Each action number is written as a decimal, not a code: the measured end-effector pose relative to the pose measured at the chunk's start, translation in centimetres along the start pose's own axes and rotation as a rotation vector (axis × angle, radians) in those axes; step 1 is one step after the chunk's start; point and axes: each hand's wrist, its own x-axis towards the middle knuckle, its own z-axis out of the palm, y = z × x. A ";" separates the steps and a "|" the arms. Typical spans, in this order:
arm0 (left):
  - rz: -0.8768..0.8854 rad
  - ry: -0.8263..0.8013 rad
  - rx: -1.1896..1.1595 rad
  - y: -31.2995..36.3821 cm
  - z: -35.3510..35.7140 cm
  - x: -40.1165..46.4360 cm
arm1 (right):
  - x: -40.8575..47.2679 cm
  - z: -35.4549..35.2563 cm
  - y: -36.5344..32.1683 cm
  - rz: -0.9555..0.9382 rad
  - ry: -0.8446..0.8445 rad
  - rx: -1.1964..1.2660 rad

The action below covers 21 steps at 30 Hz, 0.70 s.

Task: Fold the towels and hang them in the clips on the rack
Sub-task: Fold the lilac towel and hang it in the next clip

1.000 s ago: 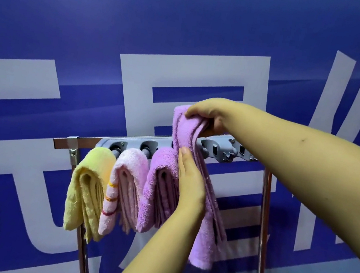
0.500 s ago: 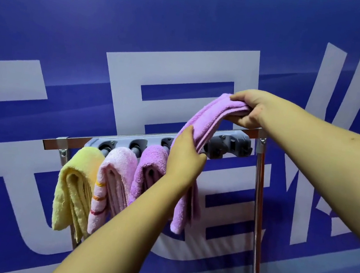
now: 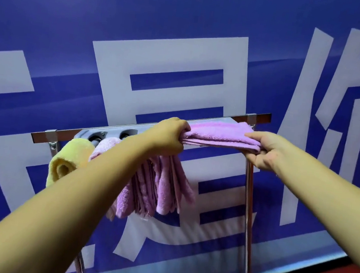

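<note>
**Purple towel stretched between both hands, above the rack clips**

The left hand is curled tight round the bunched middle of the folded purple terry towel, knuckles up. The right hand pinches the towel's other end, thumb on top & fingers under. Between the two the towel runs taut and roughly level, just in front of the chrome rack bar; its loose tails hang down below the left hand.

Step in hand, as a judgement: seating this towel in a free clip. To do it well, keep the fold edges lined up w/ the right hand, bring the bunched part under the left hand down to the clip mouth, and push in firmly so all layers catch, not just the outer one. Let go of the right end only once the clip holds.

Around it: the grey plastic clip strip shows two round clips at its left end; the rest is hidden behind the left arm & towel, so which clip is free cannot be told. A folded yellow towel and a pale pink towel already hang at the left, close beside the purple tails. They crowd the approach and could get dragged. The rack's upright chrome leg stands just under the right hand. A blue banner with big white characters fills the background.
</note>
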 end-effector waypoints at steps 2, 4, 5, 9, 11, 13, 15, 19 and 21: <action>0.017 -0.040 -0.002 -0.2 -0.6 -0.2 | -0.4 -0.5 1.2 0.014 -0.014 0.057; 0.014 -0.087 0.013 -0.3 -1.1 -0.4 | -1.1 -1.0 2.5 0.012 -0.036 0.105; 0.007 -0.110 0.025 -0.4 -1.3 -0.5 | -1.4 -1.1 3.2 0.014 -0.045 0.119; -0.013 -0.183 0.057 -0.4 -2.4 -0.9 | -1.6 -1.3 6.2 0.061 -0.049 0.118; -0.023 -0.216 0.071 -0.2 -2.9 -1.1 | -1.1 -1.0 7.6 0.088 -0.041 0.144; -0.047 -0.235 0.079 0.2 -3.2 -1.2 | -0.5 -0.5 9.4 0.118 -0.040 0.165; -0.064 -0.237 0.073 0.5 -3.0 -1.3 | 0.4 0.0 11.3 0.162 -0.041 0.174; -0.080 -0.209 0.053 1.1 -2.4 -1.5 | 2.4 1.4 14.6 0.250 -0.037 0.145; -0.095 -0.191 0.036 1.4 -2.0 -1.6 | 3.2 2.2 15.7 0.295 -0.040 0.142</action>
